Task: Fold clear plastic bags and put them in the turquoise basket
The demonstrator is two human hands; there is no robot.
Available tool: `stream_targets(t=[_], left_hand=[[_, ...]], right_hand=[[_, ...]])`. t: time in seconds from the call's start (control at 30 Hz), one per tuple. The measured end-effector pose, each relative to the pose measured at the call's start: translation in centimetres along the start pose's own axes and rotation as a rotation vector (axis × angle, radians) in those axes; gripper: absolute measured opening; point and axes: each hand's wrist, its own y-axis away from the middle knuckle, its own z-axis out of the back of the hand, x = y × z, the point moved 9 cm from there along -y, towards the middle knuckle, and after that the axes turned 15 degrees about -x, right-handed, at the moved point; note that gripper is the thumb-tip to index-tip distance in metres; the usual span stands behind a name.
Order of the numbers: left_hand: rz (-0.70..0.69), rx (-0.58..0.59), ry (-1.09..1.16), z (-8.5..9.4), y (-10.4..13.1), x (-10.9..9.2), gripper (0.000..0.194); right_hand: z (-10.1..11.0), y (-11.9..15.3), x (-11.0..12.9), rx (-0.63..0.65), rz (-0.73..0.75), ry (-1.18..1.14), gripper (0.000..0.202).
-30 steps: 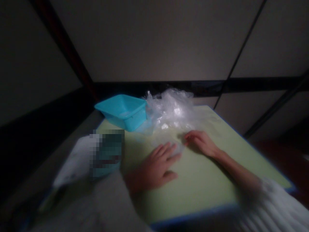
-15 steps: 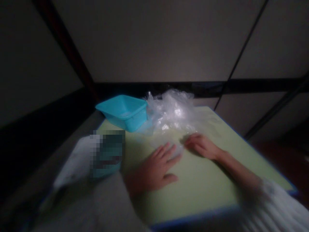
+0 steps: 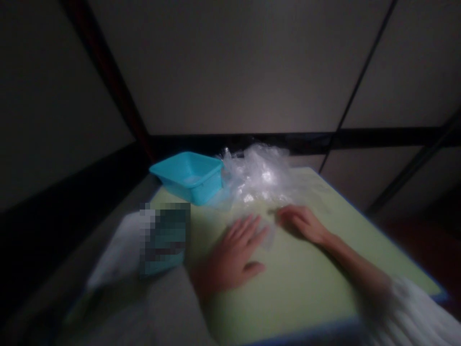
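My left hand (image 3: 232, 252) lies palm down, fingers stretched out and thumb apart. Under its fingertips is a small clear plastic piece (image 3: 267, 236), perhaps a bag; most of it is covered. Just right of that piece, my right hand (image 3: 300, 223) rests on the table with its fingers bent and drawn together. Whatever its fingertips pinch, if anything, is too blurred to make out. Beyond both hands sits a crumpled heap of clear plastic bags (image 3: 262, 173).
A turquoise plastic basin (image 3: 209, 187) stands at the table's back left. Nearer on the left is a pixelated dark-green thing (image 3: 167, 240) beside something white (image 3: 120, 245). The yellow-green table (image 3: 306, 288) has a blue edge, with pale panels (image 3: 234, 67) behind it.
The view has tilted slightly, so everything sits a little lower. My left fingers look closer together and cover more of the small plastic piece. My right hand stays nearly in place.
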Motion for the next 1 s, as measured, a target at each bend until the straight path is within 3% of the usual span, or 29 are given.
stream_targets(t=[0.23,0.4,0.47,0.67,1.0], left_hand=[[0.142,-0.156,-0.076,0.9,-0.1,2.7,0.051],[0.216,-0.215,-0.025,1.5,-0.1,3.2,0.042],[0.178,-0.184,0.058,1.5,-0.2,2.4,0.043],[-0.147,0.061,0.236,0.9,0.1,-2.3,0.061],[-0.135,0.162,0.167,-0.3,0.9,-1.3,0.066]], right_hand=[[-0.7,0.1,0.4,0.047,-0.009,-0.002,0.025],[-2.5,1.0,1.5,0.17,-0.056,-0.166,0.023],[-3.1,1.2,1.8,0.203,-0.069,-0.207,0.023],[-2.3,0.9,1.6,0.126,-0.068,-0.245,0.022],[-3.0,1.4,3.7,0.267,-0.042,-0.325,0.017]])
